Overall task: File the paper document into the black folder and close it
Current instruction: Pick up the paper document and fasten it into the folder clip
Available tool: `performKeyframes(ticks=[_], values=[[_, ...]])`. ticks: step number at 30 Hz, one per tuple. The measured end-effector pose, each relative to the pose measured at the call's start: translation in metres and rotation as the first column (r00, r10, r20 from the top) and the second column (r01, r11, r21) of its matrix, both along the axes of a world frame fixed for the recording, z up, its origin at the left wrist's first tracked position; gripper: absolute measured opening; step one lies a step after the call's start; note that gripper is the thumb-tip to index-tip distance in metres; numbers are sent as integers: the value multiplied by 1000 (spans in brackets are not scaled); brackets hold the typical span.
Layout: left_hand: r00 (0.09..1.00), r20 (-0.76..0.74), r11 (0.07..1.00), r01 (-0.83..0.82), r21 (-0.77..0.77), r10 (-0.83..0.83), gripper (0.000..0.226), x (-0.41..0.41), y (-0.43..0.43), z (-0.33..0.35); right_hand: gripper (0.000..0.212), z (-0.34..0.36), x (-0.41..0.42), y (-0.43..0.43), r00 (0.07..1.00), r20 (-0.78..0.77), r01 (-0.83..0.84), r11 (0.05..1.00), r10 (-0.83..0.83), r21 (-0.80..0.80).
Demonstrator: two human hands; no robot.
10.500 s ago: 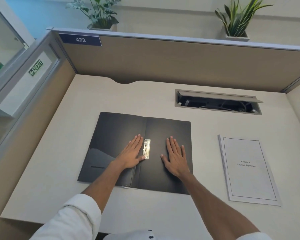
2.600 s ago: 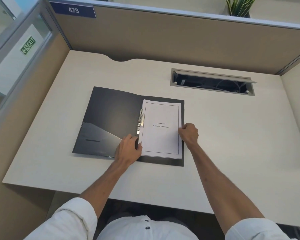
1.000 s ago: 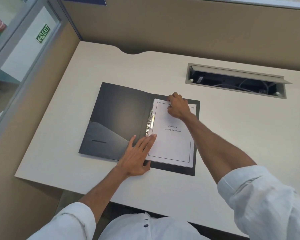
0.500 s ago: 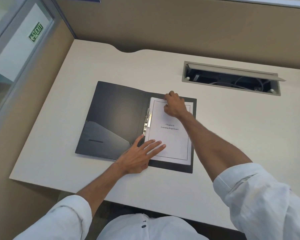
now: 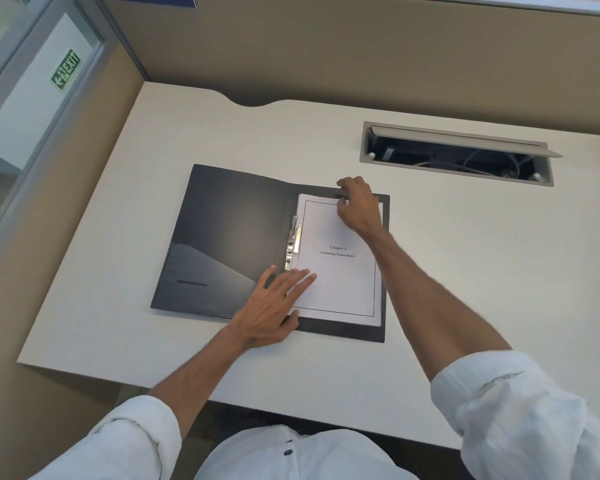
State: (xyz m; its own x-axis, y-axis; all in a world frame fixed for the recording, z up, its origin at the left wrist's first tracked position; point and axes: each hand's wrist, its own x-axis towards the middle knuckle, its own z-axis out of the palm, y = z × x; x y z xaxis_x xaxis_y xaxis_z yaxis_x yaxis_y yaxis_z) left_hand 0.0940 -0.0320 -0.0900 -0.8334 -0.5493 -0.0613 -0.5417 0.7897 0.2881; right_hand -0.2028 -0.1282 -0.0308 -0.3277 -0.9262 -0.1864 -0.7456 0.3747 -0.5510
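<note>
Folder point(image 5: 229, 237): black, lying open mid-frame on the worktop point(image 5: 465, 254), long axis running up the frame, spine down the middle.
Paper point(image 5: 340, 271): sits on the folder's right half, left edge right at the metal clip point(image 5: 293, 242). Can't tell if it's clamped in.
Left hand point(image 5: 274, 306): flat, fingers spread, holding nothing, just pressing the paper's lower left corner below the clip.
Right hand point(image 5: 359, 206): curled at the paper's top edge, fingertips pinched together there, looks like squaring it up.
Key relation: the free left cover lies left of the spine, so I'd guess the left hand, being nearer, flips it rightward.
Room: beige cubicle, cable hatch point(image 5: 458, 154) upper right, exit sign point(image 5: 66, 71) upper left.
</note>
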Motion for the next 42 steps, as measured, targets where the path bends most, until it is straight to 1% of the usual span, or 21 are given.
performKeyframes(ticks=[2,3,5,7,9,10,13,16,22,30,42], values=[[974,-124,982,-185,36,188,68,-3,-2,3,43,1,-9,22,974,128,198,977,-187,-76],[938,-162,952,-295,88,306,59,-7,-3,6,41,0,-13,36,944,177,294,953,-277,-78],[837,-171,850,-487,201,520,39,-19,-5,11,38,-3,-20,67,876,215,448,893,-431,-32],[726,-146,731,-618,290,672,26,-30,-4,15,37,-6,-24,96,828,201,528,849,-524,36],[629,-123,626,-693,358,768,21,-38,-2,18,38,-9,-23,121,812,194,544,834,-551,93],[597,-110,589,-714,379,795,19,-41,0,19,39,-10,-22,132,811,200,537,835,-550,118],[555,-40,522,-752,403,831,18,-48,5,19,40,-14,-17,156,814,214,510,840,-541,185],[539,-32,502,-759,415,842,17,-51,10,20,41,-15,-13,167,814,223,495,841,-537,217],[542,-26,504,-761,407,840,16,-53,15,22,32,-15,-6,183,827,206,466,842,-523,271],[539,-21,502,-769,397,842,20,-56,24,22,32,-10,4,189,835,210,448,849,-509,279],[580,8,532,-754,386,815,21,-54,26,24,29,-5,6,187,867,155,419,860,-474,292]])
